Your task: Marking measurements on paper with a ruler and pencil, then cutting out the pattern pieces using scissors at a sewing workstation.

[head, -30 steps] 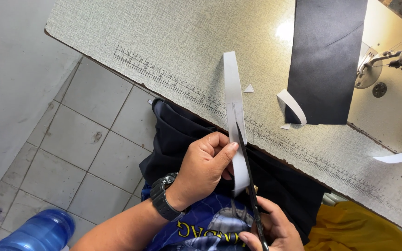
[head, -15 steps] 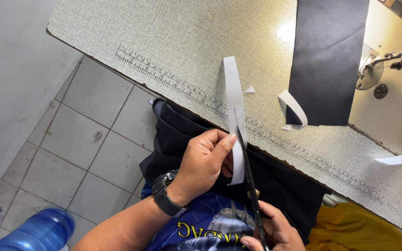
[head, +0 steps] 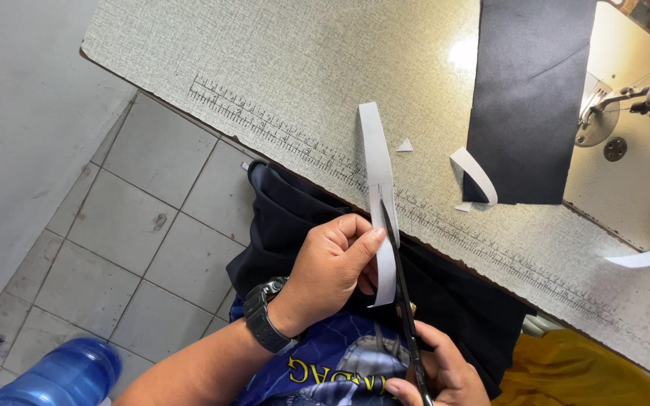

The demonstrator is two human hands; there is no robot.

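Head view: black cloth (head: 532,98), white scrap (head: 405,145) lie beyond the strip (head: 379,188).

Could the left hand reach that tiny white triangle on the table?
Probably yes, but not right now. The left hand is busy pinching the white strip that the scissors are cutting. The little triangle lies just past the strip's far end, on bare table, nothing blocking it.

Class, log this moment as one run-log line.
left hand: holds white strip | right hand: holds scissors, blades on strip | table: black fabric
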